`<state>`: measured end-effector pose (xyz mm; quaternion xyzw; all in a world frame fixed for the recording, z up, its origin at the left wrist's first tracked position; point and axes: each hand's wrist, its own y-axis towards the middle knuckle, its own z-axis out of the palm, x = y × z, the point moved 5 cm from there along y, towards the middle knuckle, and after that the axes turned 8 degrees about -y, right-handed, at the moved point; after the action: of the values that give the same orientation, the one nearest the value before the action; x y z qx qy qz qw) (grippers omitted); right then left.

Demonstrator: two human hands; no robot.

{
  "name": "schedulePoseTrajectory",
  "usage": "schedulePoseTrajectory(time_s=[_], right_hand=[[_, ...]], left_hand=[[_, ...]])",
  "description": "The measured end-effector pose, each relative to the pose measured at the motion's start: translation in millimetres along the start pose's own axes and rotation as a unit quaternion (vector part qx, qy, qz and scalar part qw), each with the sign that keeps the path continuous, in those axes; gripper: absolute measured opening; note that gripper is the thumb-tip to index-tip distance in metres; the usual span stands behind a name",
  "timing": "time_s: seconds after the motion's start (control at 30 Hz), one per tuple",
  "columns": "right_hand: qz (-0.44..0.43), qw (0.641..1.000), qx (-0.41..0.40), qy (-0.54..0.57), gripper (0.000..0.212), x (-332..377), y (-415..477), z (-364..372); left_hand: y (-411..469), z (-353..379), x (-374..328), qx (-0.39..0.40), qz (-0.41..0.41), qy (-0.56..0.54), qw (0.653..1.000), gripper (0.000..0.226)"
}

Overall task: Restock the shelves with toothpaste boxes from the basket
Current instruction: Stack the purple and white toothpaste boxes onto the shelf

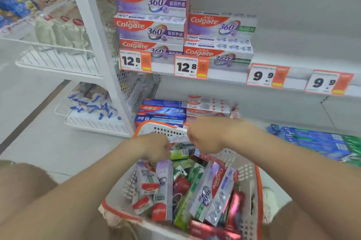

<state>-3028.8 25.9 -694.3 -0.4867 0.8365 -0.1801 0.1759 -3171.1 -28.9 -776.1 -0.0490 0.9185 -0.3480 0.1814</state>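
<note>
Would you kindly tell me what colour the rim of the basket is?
Orange; the basket rim shows best in the head view.

White perforated plastic basket (252,179) with an orange rim. Rectangular cardboard toothpaste boxes (211,187) inside: lilac-white with red banners, green, dark red. One raised small cardboard box (179,138): pale lilac and white. Shelved cardboard Colgate boxes (150,0): purple-white, red corners. Paper price tags (134,60): white and orange, black digits.
</note>
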Motion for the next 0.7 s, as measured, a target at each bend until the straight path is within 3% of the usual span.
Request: schedulePoseTrajectory(time_s=[0.07,0.13,0.23,0.27,0.33,0.4,0.53,0.6,0.7], right_hand=[[0.008,1.000,0.017,-0.014,0.028,-1,3,25],[0.019,0.999,0.027,-0.035,0.011,0,8,52],[0.012,0.994,0.099,-0.051,0.030,-2,13,106],[0.011,0.990,0.121,-0.064,0.042,-5,13,126],[-0.012,0.983,0.151,-0.106,0.089,-6,13,163],[-0.043,0.972,0.174,-0.151,0.110,-4,9,191],[-0.127,0.950,0.087,-0.270,0.103,9,10,223],[-0.135,0.952,0.067,-0.267,0.090,11,12,226],[-0.128,0.954,0.073,-0.262,0.095,12,14,218]], left_hand=[[4,31,13,0.041,-0.043,0.011,0.998,0.032],[8,60,24,0.057,-0.063,0.025,0.996,0.041],[13,100,44,0.114,-0.091,0.010,0.989,0.090],[13,110,47,0.127,-0.094,0.002,0.988,0.096],[17,123,51,0.102,-0.098,-0.006,0.990,0.092],[19,128,48,0.055,-0.089,0.010,0.994,0.081],[19,130,32,0.055,-0.067,0.029,0.996,0.067],[15,125,20,0.046,-0.032,0.067,0.996,0.060],[9,119,-1,0.044,0.019,0.108,0.993,0.052]])
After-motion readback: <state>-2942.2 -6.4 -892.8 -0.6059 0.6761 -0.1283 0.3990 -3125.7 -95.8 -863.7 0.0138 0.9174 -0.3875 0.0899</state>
